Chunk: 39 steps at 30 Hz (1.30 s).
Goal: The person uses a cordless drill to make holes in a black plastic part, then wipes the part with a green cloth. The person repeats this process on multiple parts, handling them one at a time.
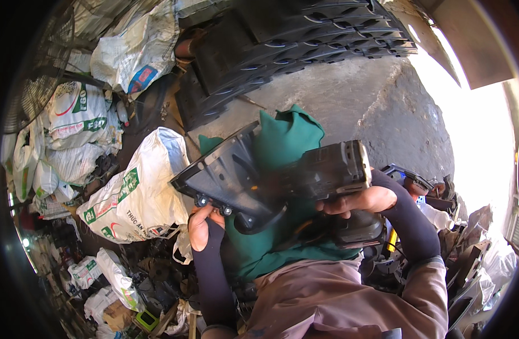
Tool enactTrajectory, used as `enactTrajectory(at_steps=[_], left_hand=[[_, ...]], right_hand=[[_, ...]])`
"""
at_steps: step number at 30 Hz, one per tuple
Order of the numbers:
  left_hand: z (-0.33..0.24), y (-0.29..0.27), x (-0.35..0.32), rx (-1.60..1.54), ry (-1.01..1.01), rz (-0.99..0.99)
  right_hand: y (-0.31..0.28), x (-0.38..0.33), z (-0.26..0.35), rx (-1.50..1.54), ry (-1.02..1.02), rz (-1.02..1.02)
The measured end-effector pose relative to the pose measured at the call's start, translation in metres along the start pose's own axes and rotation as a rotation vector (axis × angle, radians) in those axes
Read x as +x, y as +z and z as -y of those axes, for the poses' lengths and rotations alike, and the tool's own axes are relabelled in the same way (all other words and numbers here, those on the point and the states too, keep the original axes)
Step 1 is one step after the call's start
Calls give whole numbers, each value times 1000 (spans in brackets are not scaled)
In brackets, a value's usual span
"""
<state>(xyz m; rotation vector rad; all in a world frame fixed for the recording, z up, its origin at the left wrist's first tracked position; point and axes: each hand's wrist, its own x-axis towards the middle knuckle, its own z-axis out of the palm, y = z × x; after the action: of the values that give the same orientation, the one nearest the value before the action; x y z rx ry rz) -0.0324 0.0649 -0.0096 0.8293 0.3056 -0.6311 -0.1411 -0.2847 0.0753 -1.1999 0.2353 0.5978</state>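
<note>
My left hand (202,227) is closed on the lower left edge of a dark moulded plastic part (223,172), its fingers beside small round metal fittings on that edge. The part is tilted over my lap. My right hand (358,202) is closed round a black cordless power tool (327,169), held level and pointing left toward the part; its front end is dark and blurred, so I cannot tell whether it touches the part. Green cloth (290,135) covers my legs beneath both.
Stacked black plastic parts (293,56) stand ahead on the concrete floor (384,96). A white sack (144,189) leans close by my left arm, with more sacks (79,116) and a fan (36,85) farther left. Tools and clutter (434,209) lie at my right.
</note>
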Motion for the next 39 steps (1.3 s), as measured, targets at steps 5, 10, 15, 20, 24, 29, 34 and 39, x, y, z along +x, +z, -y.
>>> enactTrajectory(at_steps=[5, 10, 15, 20, 24, 29, 34, 39], left_hand=[[-3, 7, 0, -9, 48, 49], [-8, 16, -4, -49, 11, 25], [-7, 12, -2, -57, -2, 24], [-2, -3, -2, -32, -54, -24], [-1, -2, -2, -42, -25, 155], [-2, 4, -1, 244, -38, 43], [5, -9, 9, 361, 14, 51], [7, -30, 14, 330, -8, 144]], right_hand=[[1, 1, 3, -132, 110, -33], [-1, 1, 9, -163, 105, -51], [4, 2, 8, -44, 48, -38], [5, 2, 5, 11, 101, -63], [5, 2, 4, 63, 62, -68], [0, 6, 6, -85, 73, -34], [-7, 10, 3, -81, 131, 19], [-11, 13, 1, -11, 98, 47]])
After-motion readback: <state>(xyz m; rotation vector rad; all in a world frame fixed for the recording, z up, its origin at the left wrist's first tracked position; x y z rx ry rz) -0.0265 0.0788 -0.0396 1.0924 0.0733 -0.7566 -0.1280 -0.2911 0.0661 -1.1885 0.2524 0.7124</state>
